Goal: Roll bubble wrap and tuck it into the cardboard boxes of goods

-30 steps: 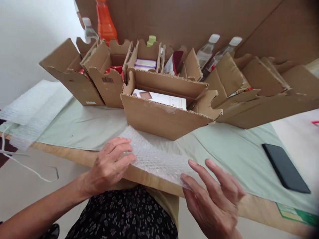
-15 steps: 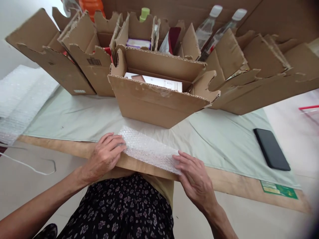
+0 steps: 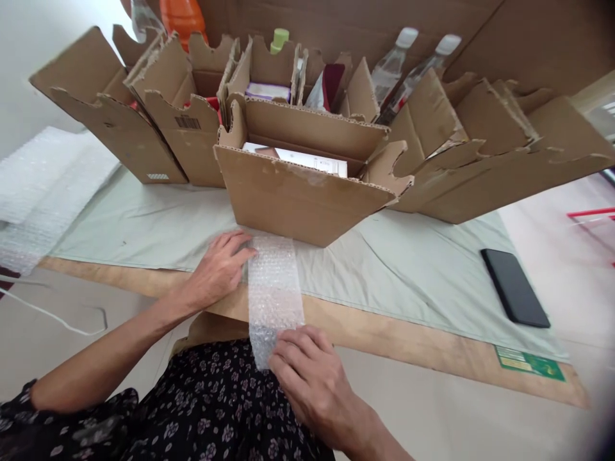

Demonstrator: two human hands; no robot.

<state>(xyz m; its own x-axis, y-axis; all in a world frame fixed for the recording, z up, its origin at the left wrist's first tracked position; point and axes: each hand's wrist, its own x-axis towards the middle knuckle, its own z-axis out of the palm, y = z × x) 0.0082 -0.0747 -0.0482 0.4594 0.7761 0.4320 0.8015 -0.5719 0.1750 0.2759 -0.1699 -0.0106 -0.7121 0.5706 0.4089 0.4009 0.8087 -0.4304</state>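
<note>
A strip of clear bubble wrap (image 3: pixel 273 288) lies over the front edge of the table, running from the pale green cloth (image 3: pixel 158 227) down toward my lap. My left hand (image 3: pixel 218 269) rests flat on the cloth, fingertips pressing the strip's far left corner. My right hand (image 3: pixel 307 374) grips the strip's near end with curled fingers, just below the table edge. An open cardboard box (image 3: pixel 298 192) holding a white carton stands right behind the strip.
Several more open cardboard boxes (image 3: pixel 163 134) line the back, with bottles (image 3: pixel 389 70) behind them. A black phone (image 3: pixel 515 296) lies on the cloth at right. More bubble wrap (image 3: pixel 38 192) is spread at far left. A green label (image 3: pixel 528 363) sits near the table's front edge.
The bubble wrap strip has turned from lying across the table edge to pointing toward me. My right hand moved left and down with its end; my left hand stayed on the far corner.
</note>
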